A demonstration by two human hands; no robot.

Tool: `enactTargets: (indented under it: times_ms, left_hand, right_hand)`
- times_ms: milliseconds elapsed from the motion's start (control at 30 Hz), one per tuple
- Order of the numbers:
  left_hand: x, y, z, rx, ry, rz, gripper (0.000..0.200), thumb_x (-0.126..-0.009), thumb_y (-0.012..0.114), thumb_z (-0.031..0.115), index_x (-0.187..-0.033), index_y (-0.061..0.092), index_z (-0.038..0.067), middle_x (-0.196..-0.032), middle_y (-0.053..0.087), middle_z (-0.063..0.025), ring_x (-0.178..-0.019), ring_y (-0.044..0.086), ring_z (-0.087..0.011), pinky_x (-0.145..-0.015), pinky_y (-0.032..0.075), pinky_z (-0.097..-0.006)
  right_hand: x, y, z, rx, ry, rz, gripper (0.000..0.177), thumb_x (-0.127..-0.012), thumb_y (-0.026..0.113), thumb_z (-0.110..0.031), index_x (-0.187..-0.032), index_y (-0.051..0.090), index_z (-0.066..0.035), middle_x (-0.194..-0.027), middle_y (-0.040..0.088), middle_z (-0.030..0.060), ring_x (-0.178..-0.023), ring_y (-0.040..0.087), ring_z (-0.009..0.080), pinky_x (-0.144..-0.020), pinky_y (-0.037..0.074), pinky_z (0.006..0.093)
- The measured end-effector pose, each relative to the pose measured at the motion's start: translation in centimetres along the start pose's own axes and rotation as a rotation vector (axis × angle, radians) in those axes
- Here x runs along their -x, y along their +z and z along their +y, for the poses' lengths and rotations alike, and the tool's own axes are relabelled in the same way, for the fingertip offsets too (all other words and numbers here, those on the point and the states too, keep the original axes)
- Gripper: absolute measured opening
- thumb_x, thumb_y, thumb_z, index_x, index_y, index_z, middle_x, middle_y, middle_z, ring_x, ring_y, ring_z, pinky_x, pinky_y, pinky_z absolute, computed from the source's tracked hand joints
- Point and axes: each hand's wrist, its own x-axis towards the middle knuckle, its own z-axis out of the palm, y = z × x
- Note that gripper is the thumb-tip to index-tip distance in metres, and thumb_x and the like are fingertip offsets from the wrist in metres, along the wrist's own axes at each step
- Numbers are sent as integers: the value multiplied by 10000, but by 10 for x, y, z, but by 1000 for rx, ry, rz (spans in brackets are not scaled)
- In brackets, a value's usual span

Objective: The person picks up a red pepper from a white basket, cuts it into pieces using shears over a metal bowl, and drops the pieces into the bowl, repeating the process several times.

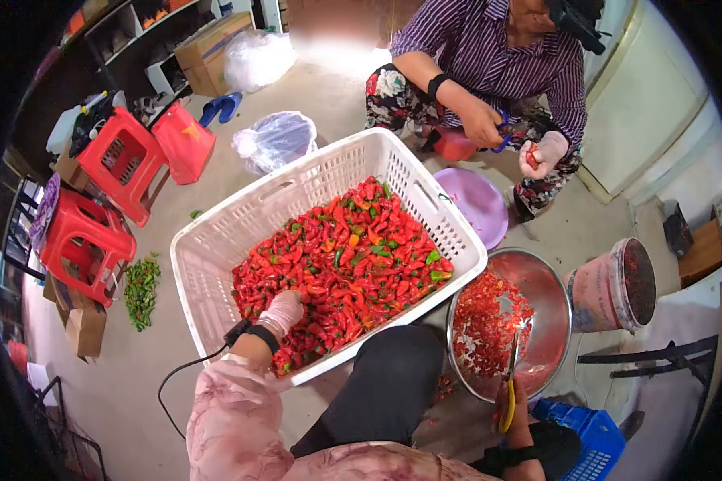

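A white plastic crate (pixel 277 192) holds a heap of red peppers (pixel 353 248) with some green ones among them. My left hand (pixel 285 311), in a pale glove, reaches into the heap at the crate's near left side, its fingertips hidden or too small to make out. Over the near edge of a steel bowl (pixel 549 301), my right hand (pixel 515 401) holds scissors (pixel 512 373) with yellow handles, blades pointing up into the bowl. Chopped red pepper (pixel 489 321) lies in that bowl, to the right of the crate.
Opposite sits a person (pixel 497 72) with blue-handled scissors and a pepper piece, beside a purple basin (pixel 475 204). A stained bucket (pixel 602 289) and blue basket (pixel 590 437) stand right. Red stools (pixel 124 156), green peppers (pixel 142 293) and a plastic bag (pixel 277 144) are left and behind.
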Motion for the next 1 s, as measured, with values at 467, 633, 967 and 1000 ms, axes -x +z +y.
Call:
enactTargets:
  times_ms: [467, 633, 967, 1000]
  left_hand:
    - [-51, 26, 61, -4, -75, 79, 302, -684, 577, 181, -944, 592, 27, -946, 584, -214, -911, 558, -348, -772, 454, -408]
    - [-34, -13, 36, -21, -128, 10, 285, -672, 568, 144, -930, 584, 23, -849, 613, -202, -863, 591, -335, -740, 472, -386]
    - [-22, 5, 52, 78, -111, 23, 310, -653, 638, 148, -918, 543, 17, -791, 604, -167, -779, 591, -322, -681, 466, -361]
    - [-25, 16, 55, 92, -13, 49, 293, -675, 608, 136, -933, 541, 15, -810, 599, -183, -798, 583, -337, -689, 464, -377]
  right_hand:
    - [-11, -6, 15, 235, 95, -48, 222, -867, 499, -118, -1072, 465, -39, -810, 504, 7, -718, 481, 98, -612, 407, 206]
    - [-15, -6, 19, -7, 152, -33, 217, -867, 485, -80, -1078, 472, -32, -848, 506, 19, -774, 480, 105, -657, 409, 208]
    - [-13, 7, 9, 353, 119, -81, 171, -850, 536, -151, -980, 514, -41, -746, 499, -11, -621, 454, 67, -503, 371, 194]
    - [-13, 7, 10, 355, 120, -79, 171, -850, 536, -151, -980, 514, -41, -746, 499, -11, -621, 454, 67, -503, 371, 194]
